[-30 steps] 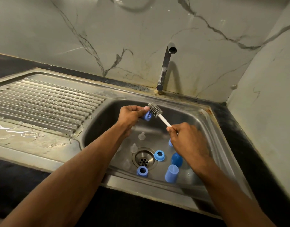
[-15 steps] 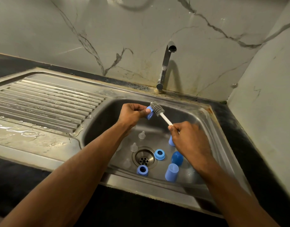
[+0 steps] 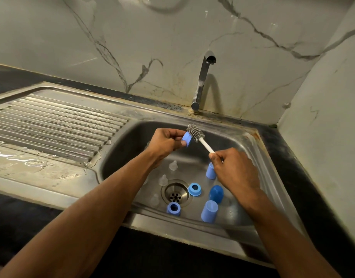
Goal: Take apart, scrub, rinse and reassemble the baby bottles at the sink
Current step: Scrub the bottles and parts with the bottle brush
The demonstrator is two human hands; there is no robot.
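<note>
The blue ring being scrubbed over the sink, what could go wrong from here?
1. The left hand only pinches the small blue ring while the brush pushes against it, so it could slip and drop into the basin.
2. The clear teats lie right beside the open drain; a dropped part or rinse water might knock them about.
3. The right hand holds the handle far from the bristles, so control may be loose.

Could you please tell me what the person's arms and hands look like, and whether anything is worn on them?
Both forearms are bare right to the frame's edge, with no sleeves in view. The left hand and right hand wear no gloves; no rings, watch or bracelet show.
</note>
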